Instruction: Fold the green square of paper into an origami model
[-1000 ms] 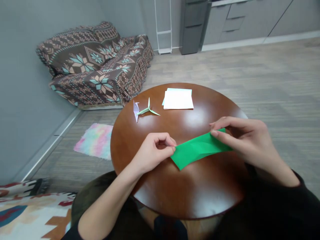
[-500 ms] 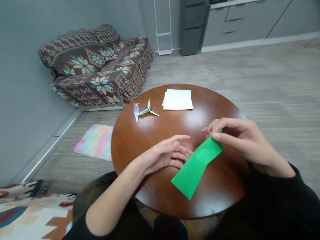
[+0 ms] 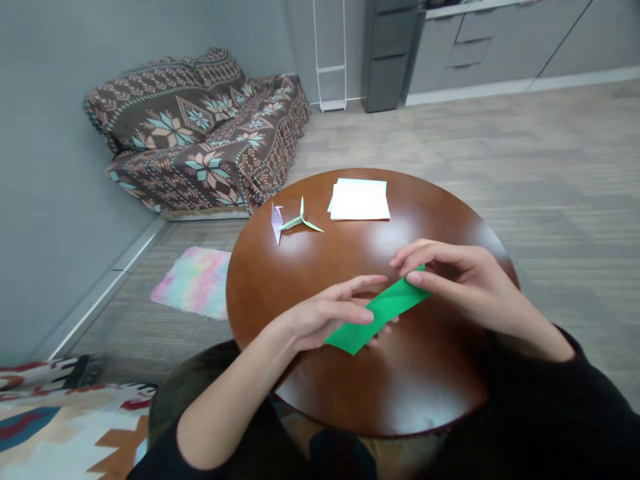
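A folded strip of green paper (image 3: 387, 307) slants between my two hands above the table. My right hand (image 3: 450, 270) pinches its upper right end between thumb and fingers. At the lower left end, the thumb of my left hand (image 3: 333, 313) lies over the paper while other fingers pass beneath it, so the strip sits in that hand's grip. My left index finger stretches out beyond the strip's far edge. The fingertips under the paper are partly hidden.
The round brown table (image 3: 430, 393) holds a stack of paper sheets (image 3: 360, 201), a pale green three-bladed paper piece (image 3: 301, 220) and a small purple folded paper (image 3: 277, 223). Beyond stand a patterned covered sofa (image 3: 210, 143) and a fluffy pastel rug (image 3: 195, 283).
The green strip's lower left end has swung up and left into my left hand, whose thumb now lies over it. My right hand has shifted slightly left, still pinching the strip.
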A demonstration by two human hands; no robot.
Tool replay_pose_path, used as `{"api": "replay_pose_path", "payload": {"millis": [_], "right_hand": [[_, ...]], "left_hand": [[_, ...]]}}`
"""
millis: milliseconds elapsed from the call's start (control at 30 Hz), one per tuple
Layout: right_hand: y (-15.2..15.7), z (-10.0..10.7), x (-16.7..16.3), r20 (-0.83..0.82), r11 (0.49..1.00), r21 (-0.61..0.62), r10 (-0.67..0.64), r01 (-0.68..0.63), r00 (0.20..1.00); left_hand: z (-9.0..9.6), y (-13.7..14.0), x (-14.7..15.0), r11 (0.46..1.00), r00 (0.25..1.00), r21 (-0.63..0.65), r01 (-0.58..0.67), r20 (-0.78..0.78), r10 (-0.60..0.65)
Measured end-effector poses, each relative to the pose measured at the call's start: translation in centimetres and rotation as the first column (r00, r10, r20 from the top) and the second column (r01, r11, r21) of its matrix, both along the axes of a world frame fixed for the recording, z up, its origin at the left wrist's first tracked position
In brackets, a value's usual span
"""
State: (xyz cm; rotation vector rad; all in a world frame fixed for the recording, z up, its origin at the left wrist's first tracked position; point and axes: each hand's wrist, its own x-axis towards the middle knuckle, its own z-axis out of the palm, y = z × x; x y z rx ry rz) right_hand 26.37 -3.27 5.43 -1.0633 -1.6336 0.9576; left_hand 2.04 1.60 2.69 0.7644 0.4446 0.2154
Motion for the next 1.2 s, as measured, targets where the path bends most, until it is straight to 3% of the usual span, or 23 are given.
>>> {"api": "replay_pose_path", "payload": {"millis": [100,167,200,333,467,700,967,1200], "right_hand": [[0.3,-0.9,-0.3,-0.128,0.978,-0.009,-0.206,0.207,0.970],[0.6,-1.8,-0.8,-0.217,0.910,-0.052,-0.412,0.411,0.885],[0.7,-2.2,-1.2,-0.219,0.893,-0.107,-0.450,0.437,0.866],[0.5,-3.2,-3.0,-0.227,0.917,-0.347,-0.284,0.195,0.932],[0.2,-3.3,-4.2,-0.310,0.912,-0.401,-0.226,0.088,0.924],[0.2,-3.2,-4.4,-0.277,0.901,-0.423,-0.229,0.096,0.933],[0.0,-3.4,-4.5,-0.336,0.884,-0.468,-0.165,-0.012,0.927],[0.1,-3.5,-4.3,-0.371,0.893,-0.447,-0.236,0.051,0.898]], "left_hand": [[0.1,0.1,0.1,0.989,0.989,0.020,-0.150,0.023,0.149],[0.1,0.3,0.2,0.959,0.958,0.030,-0.283,0.052,0.282],[0.0,0.3,0.2,0.939,0.939,0.037,-0.341,0.066,0.339],[-0.2,0.4,0.5,0.891,0.891,0.077,-0.448,0.112,0.439],[-0.2,0.0,0.8,0.884,0.888,0.111,-0.453,0.144,0.437],[-0.1,-0.2,1.0,0.853,0.873,0.190,-0.487,0.133,0.469],[0.0,-0.3,0.8,0.858,0.891,0.244,-0.452,0.073,0.449],[-0.2,0.0,0.9,0.786,0.844,0.352,-0.508,0.021,0.536]]}}
